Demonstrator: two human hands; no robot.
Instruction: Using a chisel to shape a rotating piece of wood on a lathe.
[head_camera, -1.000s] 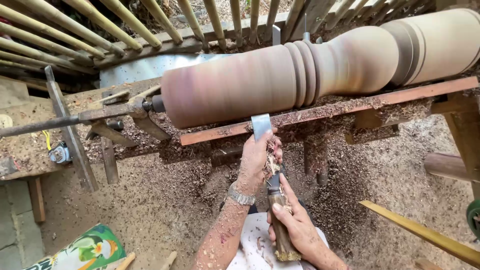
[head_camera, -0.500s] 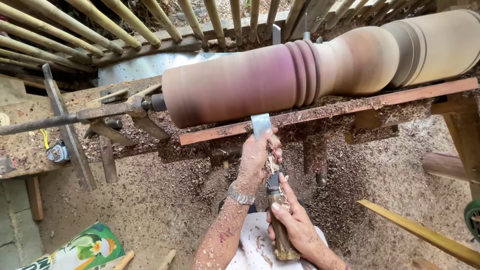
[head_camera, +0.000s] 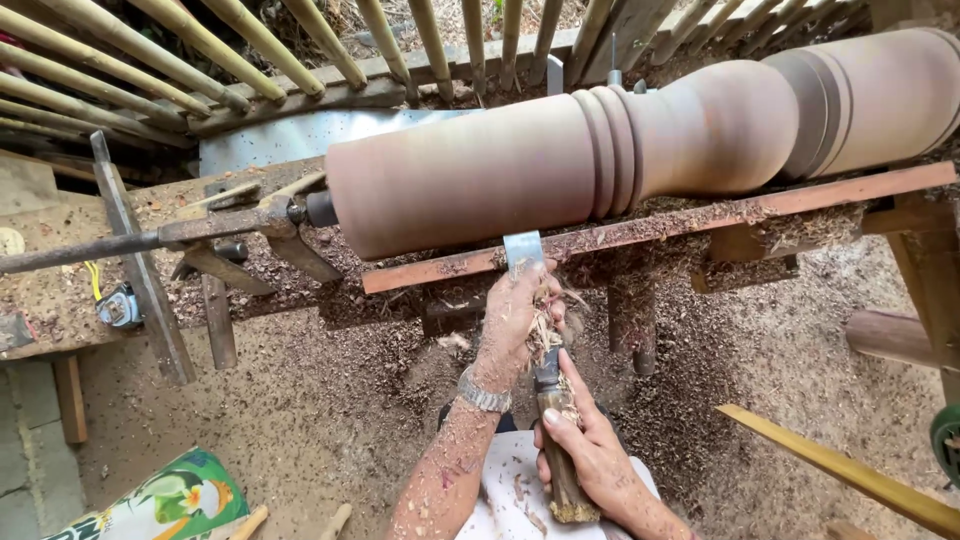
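Glowing soft and even with daylight; falling from above through the bamboo slats (head_camera: 300, 50); casting dark shadow under the spinning wooden column (head_camera: 620, 150); smearing its surface into blur; bending straight lines slightly near the edges; staying sharp elsewhere.

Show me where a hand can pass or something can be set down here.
Free: shavings-covered ground between the metal leg and the left hand. Crowded: along the tool rest, where both hands hold the chisel under the wooden workpiece.
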